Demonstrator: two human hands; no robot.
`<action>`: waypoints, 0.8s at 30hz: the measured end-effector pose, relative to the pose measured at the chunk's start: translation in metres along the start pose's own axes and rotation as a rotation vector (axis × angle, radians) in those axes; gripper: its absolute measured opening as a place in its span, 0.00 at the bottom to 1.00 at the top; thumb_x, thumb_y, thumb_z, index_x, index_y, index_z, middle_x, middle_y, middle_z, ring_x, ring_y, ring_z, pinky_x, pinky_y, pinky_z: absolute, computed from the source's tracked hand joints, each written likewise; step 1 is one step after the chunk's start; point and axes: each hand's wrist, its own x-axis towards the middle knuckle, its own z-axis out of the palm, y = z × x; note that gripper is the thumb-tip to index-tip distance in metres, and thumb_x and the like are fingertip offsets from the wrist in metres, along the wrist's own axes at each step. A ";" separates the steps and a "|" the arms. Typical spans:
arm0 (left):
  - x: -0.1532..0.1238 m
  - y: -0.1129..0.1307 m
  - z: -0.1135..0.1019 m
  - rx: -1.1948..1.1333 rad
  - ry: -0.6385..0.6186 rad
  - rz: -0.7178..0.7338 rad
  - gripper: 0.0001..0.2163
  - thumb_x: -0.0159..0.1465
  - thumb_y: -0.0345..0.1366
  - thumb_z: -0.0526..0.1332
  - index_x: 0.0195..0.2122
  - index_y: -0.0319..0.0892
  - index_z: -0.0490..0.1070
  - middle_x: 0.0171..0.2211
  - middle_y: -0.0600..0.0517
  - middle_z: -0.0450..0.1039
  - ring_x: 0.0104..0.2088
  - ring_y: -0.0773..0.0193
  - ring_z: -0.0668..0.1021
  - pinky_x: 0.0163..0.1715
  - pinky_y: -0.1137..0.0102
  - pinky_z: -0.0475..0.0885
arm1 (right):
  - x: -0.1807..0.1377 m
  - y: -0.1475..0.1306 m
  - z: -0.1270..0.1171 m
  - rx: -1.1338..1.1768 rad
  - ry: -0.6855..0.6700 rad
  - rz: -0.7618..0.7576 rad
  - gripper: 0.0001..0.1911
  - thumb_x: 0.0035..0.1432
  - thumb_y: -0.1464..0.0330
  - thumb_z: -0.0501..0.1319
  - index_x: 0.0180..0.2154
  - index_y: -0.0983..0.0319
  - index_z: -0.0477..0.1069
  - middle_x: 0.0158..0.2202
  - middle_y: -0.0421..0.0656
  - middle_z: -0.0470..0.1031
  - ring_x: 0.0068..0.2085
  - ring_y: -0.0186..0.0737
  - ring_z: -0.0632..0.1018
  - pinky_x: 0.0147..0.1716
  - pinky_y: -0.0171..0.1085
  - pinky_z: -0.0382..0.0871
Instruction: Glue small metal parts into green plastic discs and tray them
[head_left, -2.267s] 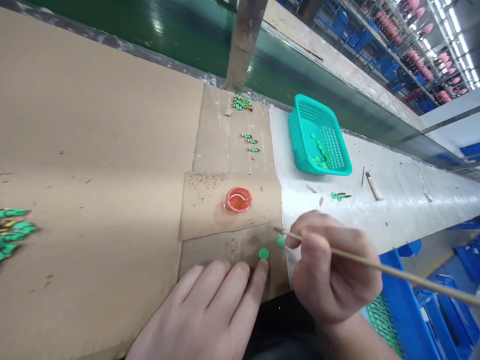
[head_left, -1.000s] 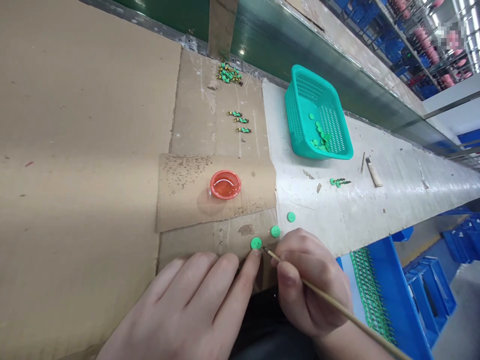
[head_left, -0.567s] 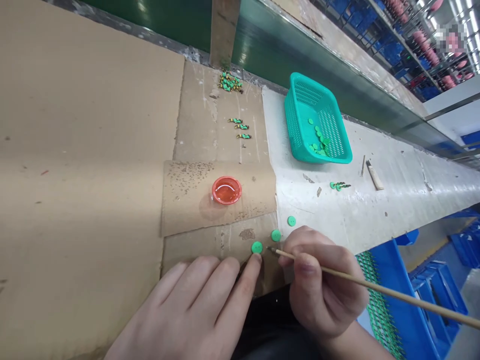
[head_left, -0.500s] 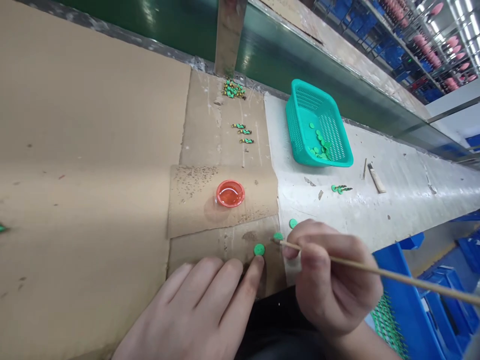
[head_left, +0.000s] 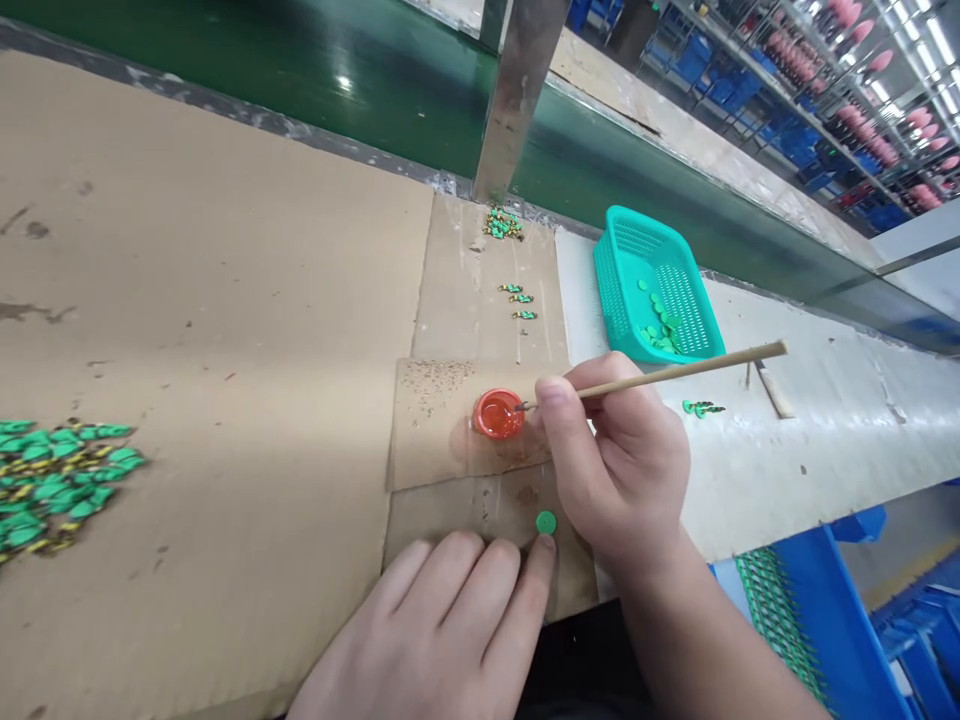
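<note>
A long table (head_left: 225,300) has brown card (head_left: 262,560) on the left and a pale sheet (head_left: 750,480) on the right. A metal post (head_left: 517,100) stands by a shiny green strip (head_left: 315,110) at its far side. Far right, racks (head_left: 750,65) hold blue bins (head_left: 694,58) and pink things (head_left: 799,60) (too small to name) under bright lights (head_left: 934,38).

My bench (head_left: 757,480) bears cardboard (head_left: 262,560) | red cup (head_left: 478,418) on it | green button (head_left: 546,523), my side of cup | teal basket (head_left: 611,295), beyond and right of cup | larger green-and-gold pile (head_left: 64,480), well left of cup

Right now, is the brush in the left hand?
No, the right hand holds the brush, its tip at the red cup.
</note>
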 end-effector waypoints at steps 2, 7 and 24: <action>0.000 0.000 0.001 -0.003 0.002 -0.004 0.17 0.81 0.23 0.55 0.61 0.38 0.80 0.38 0.52 0.76 0.41 0.54 0.72 0.46 0.56 0.67 | 0.000 -0.001 0.001 -0.001 -0.011 0.011 0.15 0.82 0.68 0.67 0.37 0.56 0.72 0.33 0.33 0.78 0.31 0.31 0.80 0.32 0.35 0.74; -0.003 0.000 0.005 -0.011 0.032 -0.007 0.17 0.80 0.23 0.55 0.61 0.39 0.81 0.38 0.52 0.75 0.41 0.55 0.71 0.45 0.56 0.65 | 0.000 -0.001 0.003 0.007 -0.016 0.016 0.15 0.82 0.69 0.67 0.36 0.56 0.72 0.32 0.33 0.77 0.31 0.31 0.80 0.31 0.34 0.74; -0.002 0.000 0.003 -0.011 -0.003 -0.003 0.17 0.80 0.24 0.55 0.61 0.39 0.81 0.38 0.51 0.76 0.41 0.54 0.72 0.45 0.55 0.66 | 0.000 0.001 0.003 0.044 0.004 0.006 0.14 0.82 0.68 0.67 0.37 0.56 0.73 0.32 0.35 0.77 0.32 0.32 0.80 0.31 0.36 0.74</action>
